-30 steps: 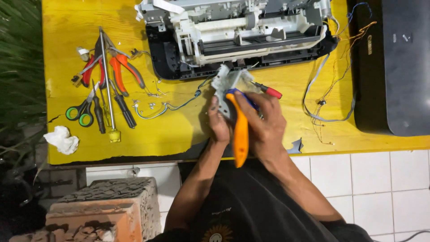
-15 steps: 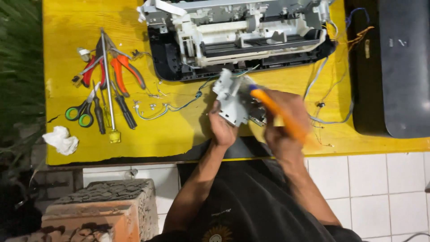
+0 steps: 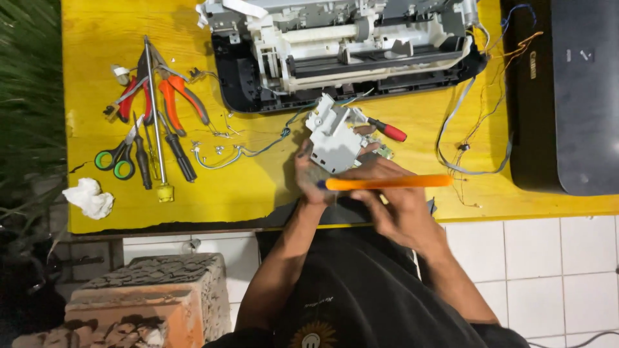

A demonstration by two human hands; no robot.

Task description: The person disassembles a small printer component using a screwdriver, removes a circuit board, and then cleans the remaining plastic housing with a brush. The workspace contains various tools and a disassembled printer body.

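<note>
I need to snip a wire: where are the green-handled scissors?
In the head view, the green-handled scissors lie at the left of the yellow table, just below the red pliers and above the crumpled white tissue.

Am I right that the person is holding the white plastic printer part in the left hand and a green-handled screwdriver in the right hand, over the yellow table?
Not quite: the head view shows the screwdriver handle is orange, not green. The left hand does hold the white plastic printer part, and the right hand holds the screwdriver over the yellow table.
</note>
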